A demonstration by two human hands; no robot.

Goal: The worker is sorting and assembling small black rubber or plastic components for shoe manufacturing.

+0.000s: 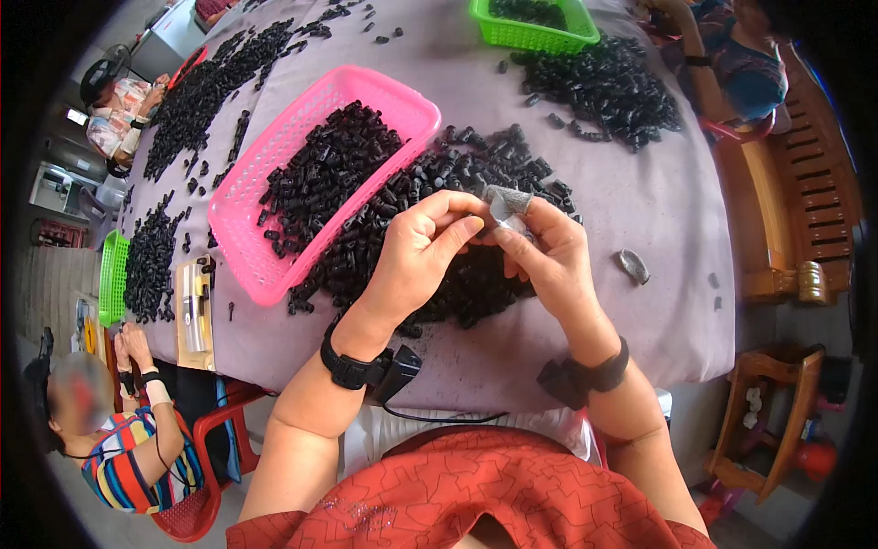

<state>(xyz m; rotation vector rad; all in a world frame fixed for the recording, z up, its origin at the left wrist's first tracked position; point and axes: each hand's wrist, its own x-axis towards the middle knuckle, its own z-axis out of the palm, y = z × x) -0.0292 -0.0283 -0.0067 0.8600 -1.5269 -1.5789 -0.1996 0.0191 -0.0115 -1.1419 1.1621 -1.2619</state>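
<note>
My left hand [416, 247] and my right hand [553, 252] meet above a heap of small black plastic parts [476, 174]. Between the thumb and fingers of the right hand is a grey, crumpled piece that looks like cloth or abrasive sheet [508, 199]. The left thumb and forefinger are pinched together against its left side. What lies between those left fingertips is too small and covered to make out. Left of the heap, a pink plastic basket [245, 245] holds many of the same black parts.
A grey scrap [633, 266] lies right of my hands on the cloth-covered table [663, 316]. Green baskets [540, 38] and other black heaps [608, 87] stand farther off. A tray with a cutter-like tool [195, 311] is at the left. Several people sit around the table.
</note>
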